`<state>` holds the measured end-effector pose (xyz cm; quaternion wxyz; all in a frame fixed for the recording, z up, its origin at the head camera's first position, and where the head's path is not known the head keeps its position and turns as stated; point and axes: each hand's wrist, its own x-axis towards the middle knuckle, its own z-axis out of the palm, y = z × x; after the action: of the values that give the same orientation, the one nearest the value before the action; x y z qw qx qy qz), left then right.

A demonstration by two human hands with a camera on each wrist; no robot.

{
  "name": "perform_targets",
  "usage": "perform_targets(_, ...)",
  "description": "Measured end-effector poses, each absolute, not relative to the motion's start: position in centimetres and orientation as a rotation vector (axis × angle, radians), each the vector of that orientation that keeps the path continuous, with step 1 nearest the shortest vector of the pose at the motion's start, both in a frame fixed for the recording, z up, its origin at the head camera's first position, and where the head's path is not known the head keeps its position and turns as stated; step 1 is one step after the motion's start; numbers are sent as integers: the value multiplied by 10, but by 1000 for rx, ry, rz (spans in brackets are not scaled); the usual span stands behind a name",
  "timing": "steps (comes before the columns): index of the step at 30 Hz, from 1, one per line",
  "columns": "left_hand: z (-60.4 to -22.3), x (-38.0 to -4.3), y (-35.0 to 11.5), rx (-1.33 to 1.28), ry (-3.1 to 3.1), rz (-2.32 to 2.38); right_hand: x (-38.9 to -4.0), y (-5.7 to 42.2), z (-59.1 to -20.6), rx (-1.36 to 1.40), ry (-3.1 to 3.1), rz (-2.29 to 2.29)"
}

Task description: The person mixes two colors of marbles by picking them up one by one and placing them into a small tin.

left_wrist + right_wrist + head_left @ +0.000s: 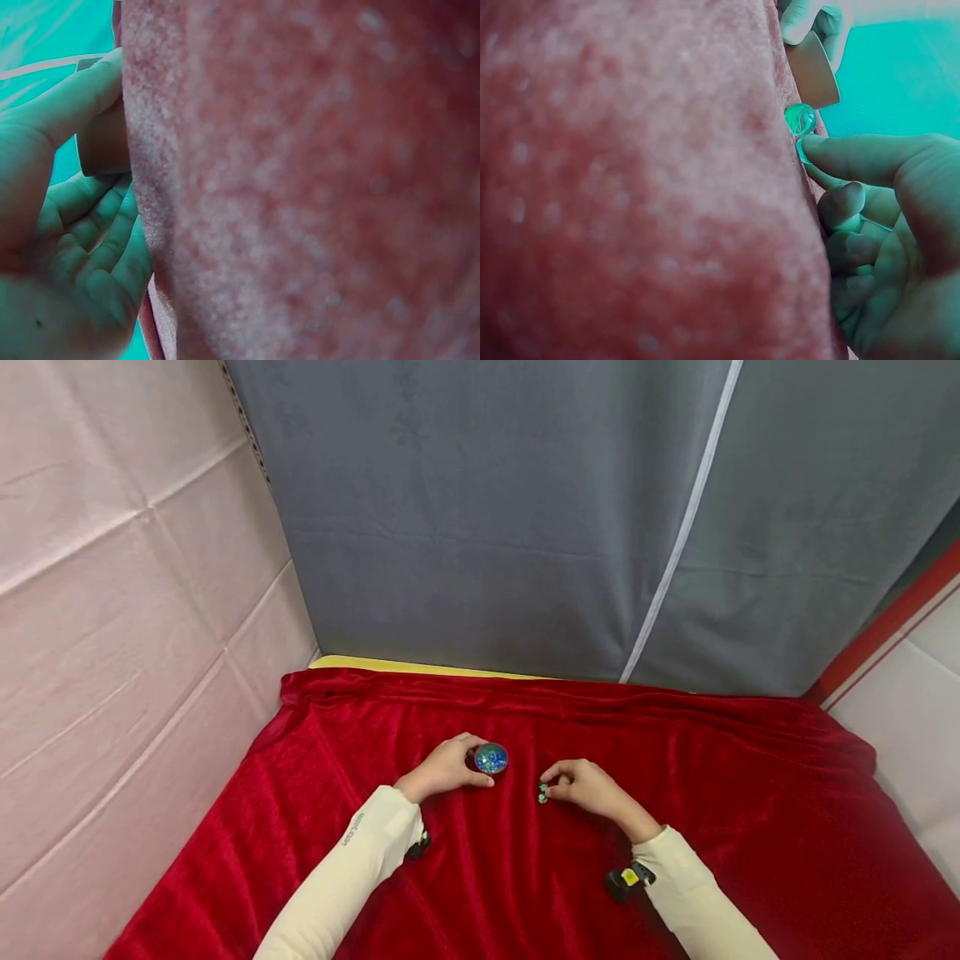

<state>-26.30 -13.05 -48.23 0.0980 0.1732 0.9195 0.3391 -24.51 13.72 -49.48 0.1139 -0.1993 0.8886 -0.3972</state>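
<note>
My left hand holds a small cup by its side, thumb on the near side and fingers at the far side. Blue and green marbles show inside it. In the left wrist view the cup looks plain brown outside, partly covered by the thumb. To the right of the cup, my right hand pinches a green glass marble between thumb and forefinger, low at the cloth. Right beside it, by the thumb, lies a second clear green marble. The right hand's other fingers are curled in.
Wrinkled red velvet cloth covers the table, with a yellow edge showing at the back. A grey curtain hangs behind it. Pale panels stand at the left, and a white and red one at the right.
</note>
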Motion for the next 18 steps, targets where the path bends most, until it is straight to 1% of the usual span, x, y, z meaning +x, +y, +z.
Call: perform_targets(18, -483, -263, -132, 523, 2720, 997, -244, 135, -495, -562, 2613, -1180)
